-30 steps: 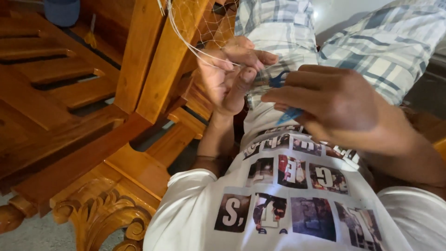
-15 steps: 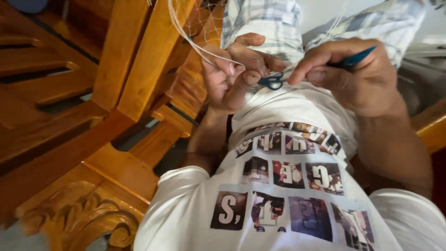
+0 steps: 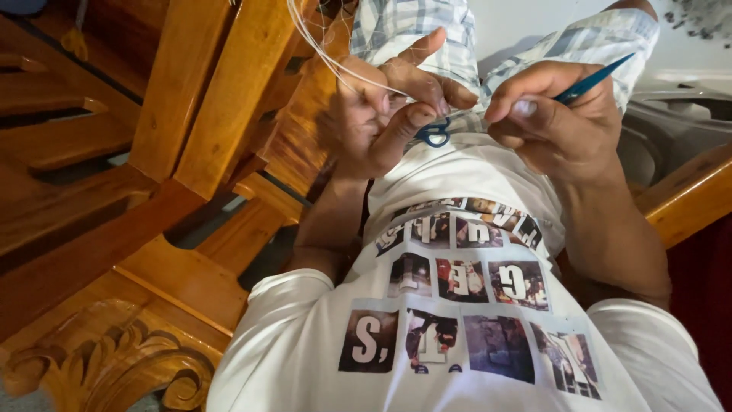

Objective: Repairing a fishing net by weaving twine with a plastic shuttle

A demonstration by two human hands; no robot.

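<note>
Two bare hands work close together above a person's white printed shirt (image 3: 457,320): the left hand (image 3: 381,114) pinches thin pale cord (image 3: 320,46) between thumb and fingertips, with a small blue loop (image 3: 435,137) just below them, while the right hand (image 3: 557,122) is clenched around a slim blue needle-like tool (image 3: 598,76) whose tip points up and away. From the left hand the cord runs up out of view, beside what looks like fine netting (image 3: 335,11) at the top edge. The cord looks slack and springy, so it could likely slip from the pinch if the left fingers ease, and the tool's point sits near those fingers and could prick them or snag the mesh if it comes in at a poor angle. No work surface is in view; the hands hover over the lap, against checked cloth (image 3: 412,30) at the knees. To the left stands polished orange-brown wooden furniture (image 3: 191,99) with slats and a carved scroll (image 3: 107,374) at the bottom corner. A wooden rail (image 3: 686,198) crosses at right, with pale floor beyond.
</note>
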